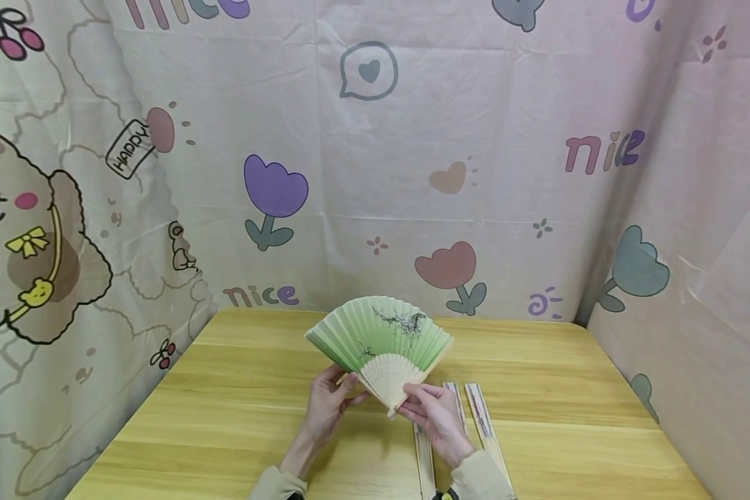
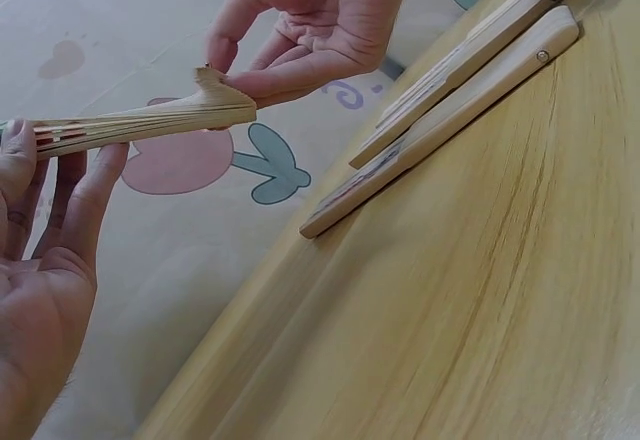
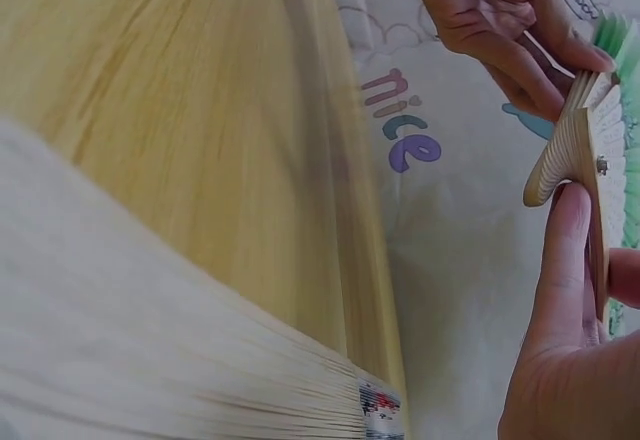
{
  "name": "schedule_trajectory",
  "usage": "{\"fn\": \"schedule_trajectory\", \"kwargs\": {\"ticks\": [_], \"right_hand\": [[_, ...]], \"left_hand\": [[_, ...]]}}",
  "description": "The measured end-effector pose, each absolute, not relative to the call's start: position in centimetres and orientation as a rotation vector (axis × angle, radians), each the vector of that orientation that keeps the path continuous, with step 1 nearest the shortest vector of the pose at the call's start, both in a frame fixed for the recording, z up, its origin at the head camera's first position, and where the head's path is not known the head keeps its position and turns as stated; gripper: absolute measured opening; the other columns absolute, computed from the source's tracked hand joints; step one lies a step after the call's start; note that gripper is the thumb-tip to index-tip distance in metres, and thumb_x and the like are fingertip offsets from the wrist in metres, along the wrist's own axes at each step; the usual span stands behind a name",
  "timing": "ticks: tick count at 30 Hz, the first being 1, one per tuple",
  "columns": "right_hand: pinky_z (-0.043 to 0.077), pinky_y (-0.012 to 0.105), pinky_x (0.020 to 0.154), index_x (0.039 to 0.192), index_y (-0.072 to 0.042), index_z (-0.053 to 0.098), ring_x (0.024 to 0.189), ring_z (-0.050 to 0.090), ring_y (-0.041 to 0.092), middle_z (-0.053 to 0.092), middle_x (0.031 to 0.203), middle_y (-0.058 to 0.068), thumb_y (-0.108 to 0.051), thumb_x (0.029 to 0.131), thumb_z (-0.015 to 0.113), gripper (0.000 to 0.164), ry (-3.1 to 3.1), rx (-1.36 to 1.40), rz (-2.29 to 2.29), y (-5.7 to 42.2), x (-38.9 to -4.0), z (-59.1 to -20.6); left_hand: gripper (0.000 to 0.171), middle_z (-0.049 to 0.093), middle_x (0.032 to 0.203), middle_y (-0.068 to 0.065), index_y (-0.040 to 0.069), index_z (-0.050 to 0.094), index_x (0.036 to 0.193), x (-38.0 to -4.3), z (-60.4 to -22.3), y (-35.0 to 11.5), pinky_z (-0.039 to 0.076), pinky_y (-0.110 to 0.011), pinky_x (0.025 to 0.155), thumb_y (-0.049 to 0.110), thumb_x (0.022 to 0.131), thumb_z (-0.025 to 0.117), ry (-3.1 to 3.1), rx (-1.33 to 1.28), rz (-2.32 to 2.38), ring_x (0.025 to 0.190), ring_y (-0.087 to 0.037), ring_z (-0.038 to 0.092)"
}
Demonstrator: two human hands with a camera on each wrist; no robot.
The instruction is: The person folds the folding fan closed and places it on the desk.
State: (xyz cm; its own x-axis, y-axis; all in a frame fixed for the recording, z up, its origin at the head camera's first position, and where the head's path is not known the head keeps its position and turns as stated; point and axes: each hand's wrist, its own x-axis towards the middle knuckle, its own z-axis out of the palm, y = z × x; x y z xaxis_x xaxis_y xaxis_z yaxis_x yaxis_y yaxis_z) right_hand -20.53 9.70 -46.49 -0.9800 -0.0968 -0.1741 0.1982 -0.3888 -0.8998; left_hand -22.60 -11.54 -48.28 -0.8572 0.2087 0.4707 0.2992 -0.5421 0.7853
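A green folding fan [image 1: 375, 330] with a dark blossom-branch print is spread wide above the table in the head view. My left hand [image 1: 326, 403] pinches its left edge near the pale ribs, thumb in front. On the other side, my right hand [image 1: 434, 415] grips the lower right ribs close to the pivot. The left wrist view catches the fan's ribs [image 2: 150, 128] nearly edge-on, between the fingers of both hands. A metal rivet [image 3: 601, 165] shows at the pivot in the right wrist view, with right-hand fingertips right beside it.
Folded fans lie on the wooden table [image 1: 225, 417] around my right forearm: one on the right [image 1: 487, 427], another [image 1: 423, 462] partly under the hand, a third [image 1: 453, 397] behind it. A printed cloth [image 1: 375, 173] hangs along the table's back and sides.
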Motion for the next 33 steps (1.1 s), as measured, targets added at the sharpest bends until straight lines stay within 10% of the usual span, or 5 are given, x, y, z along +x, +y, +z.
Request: {"fn": "schedule_trajectory", "kwargs": {"ticks": [23,33], "right_hand": [[0.068,0.024,0.075,0.087,-0.004,0.073,0.070,0.072,0.011,0.075,0.075,0.002,-0.007,0.090,0.073,0.004,1.727,0.060,-2.444,9.52,-20.37,-46.73],[0.066,0.022,0.072,0.092,0.000,0.069,0.070,0.067,0.010,0.072,0.077,-0.001,-0.004,0.091,0.070,0.004,1.743,0.023,-2.440,9.46,-20.27,-46.65]], "left_hand": [[0.037,0.069,0.119,0.007,0.020,0.064,0.126,-22.54,-48.33,-11.35,0.065,-0.036,0.088,-0.004,0.102,0.049,-1.533,-0.753,-2.558,0.107,-0.010,0.070],[0.038,0.067,0.117,0.004,-0.008,0.042,0.140,-22.53,-48.09,-11.05,0.066,-0.035,0.084,0.003,0.104,0.050,-1.622,-0.512,-2.564,0.104,-0.011,0.069]]}}
